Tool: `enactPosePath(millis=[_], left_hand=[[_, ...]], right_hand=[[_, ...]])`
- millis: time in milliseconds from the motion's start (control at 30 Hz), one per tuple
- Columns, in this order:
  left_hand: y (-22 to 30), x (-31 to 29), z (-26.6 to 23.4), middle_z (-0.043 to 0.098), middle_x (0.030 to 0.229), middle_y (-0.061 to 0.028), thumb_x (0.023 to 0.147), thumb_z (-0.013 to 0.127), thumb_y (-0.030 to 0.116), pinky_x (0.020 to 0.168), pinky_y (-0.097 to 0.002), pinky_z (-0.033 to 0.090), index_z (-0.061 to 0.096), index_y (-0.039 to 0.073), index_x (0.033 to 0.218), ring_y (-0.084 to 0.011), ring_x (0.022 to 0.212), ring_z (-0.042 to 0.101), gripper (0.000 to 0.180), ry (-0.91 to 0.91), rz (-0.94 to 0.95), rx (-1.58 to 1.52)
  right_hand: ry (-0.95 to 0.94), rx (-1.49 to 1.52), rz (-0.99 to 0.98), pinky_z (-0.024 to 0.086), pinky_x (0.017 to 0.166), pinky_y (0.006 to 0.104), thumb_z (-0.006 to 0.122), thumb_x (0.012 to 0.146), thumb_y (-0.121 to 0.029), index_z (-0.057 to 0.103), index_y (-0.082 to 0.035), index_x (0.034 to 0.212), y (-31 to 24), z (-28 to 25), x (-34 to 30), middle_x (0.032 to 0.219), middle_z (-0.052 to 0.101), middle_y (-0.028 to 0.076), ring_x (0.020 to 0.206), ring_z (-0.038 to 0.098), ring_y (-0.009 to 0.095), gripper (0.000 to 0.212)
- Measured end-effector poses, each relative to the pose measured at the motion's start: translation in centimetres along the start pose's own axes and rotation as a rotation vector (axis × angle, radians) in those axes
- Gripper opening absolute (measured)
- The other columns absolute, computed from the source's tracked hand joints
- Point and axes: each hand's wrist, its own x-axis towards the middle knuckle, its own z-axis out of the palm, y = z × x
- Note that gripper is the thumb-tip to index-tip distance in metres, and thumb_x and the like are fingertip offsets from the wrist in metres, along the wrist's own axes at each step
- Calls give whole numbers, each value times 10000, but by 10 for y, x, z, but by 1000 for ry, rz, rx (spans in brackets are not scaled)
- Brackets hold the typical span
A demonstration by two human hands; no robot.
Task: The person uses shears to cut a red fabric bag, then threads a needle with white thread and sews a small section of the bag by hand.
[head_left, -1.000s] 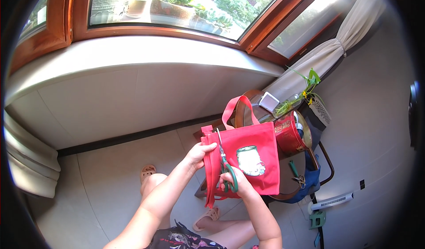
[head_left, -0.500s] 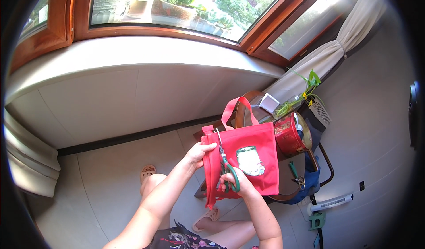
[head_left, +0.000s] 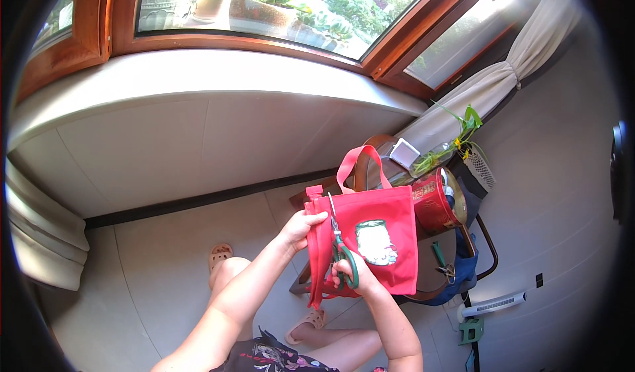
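Note:
A red fabric bag (head_left: pixel 397 210) with a strap handle and a white and green printed patch hangs in front of a small table. My left hand (head_left: pixel 301 229) pinches its left edge, thumb on top, where several layers of red cloth lie together. In my right hand (head_left: pixel 354 273) are green-handled scissors (head_left: pixel 345 256), my fingers through the loops. The metal blades point up and away from me along the bag's left side, close to my left thumb. Whether cloth lies between the blades I cannot tell.
Behind the bag stands a small table (head_left: pixel 390 170) with a white box (head_left: pixel 404 153), a plant in a glass vase (head_left: pixel 433 160) and a red tin (head_left: pixel 433 203). A blue cloth (head_left: pixel 466 269) hangs at its right. A window sill (head_left: pixel 218 74) runs across the back.
The bag, both hands and the scissors sit very slightly farther right in the view. The scissor handles look a little closer together. Both grips stay the same.

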Motion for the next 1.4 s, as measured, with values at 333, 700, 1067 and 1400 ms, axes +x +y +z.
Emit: enactPosePath(millis=[333,700,1067,1400], left_hand=[[-1,-1,1,550,933,-121,772,535,62,746,-351,476,463,-4,1014,-206,816,565,261,15,0,2],[-3,1,7,555,922,-125,781,523,71,736,-343,480,468,-15,1000,-204,813,566,242,54,42,37],[0,0,6,549,926,-125,775,530,71,728,-342,485,462,-16,1000,-199,804,566,250,38,37,71],[-13,12,2,561,901,-87,796,519,121,727,-300,459,492,-15,975,-161,806,547,226,123,333,255]], right_hand=[[-6,-19,54,421,465,258,471,693,-105,416,5,778,-10,2,-3,573,480,78,484,490,144,150],[15,-26,19,430,454,263,451,676,-89,429,15,815,0,1,-5,586,480,86,471,494,159,176],[48,-231,-27,390,379,250,494,685,-123,405,17,715,-6,-2,-7,521,480,82,407,471,130,169],[92,-236,-17,389,378,246,504,680,-116,409,10,721,-5,0,-6,531,481,80,415,474,128,163]])
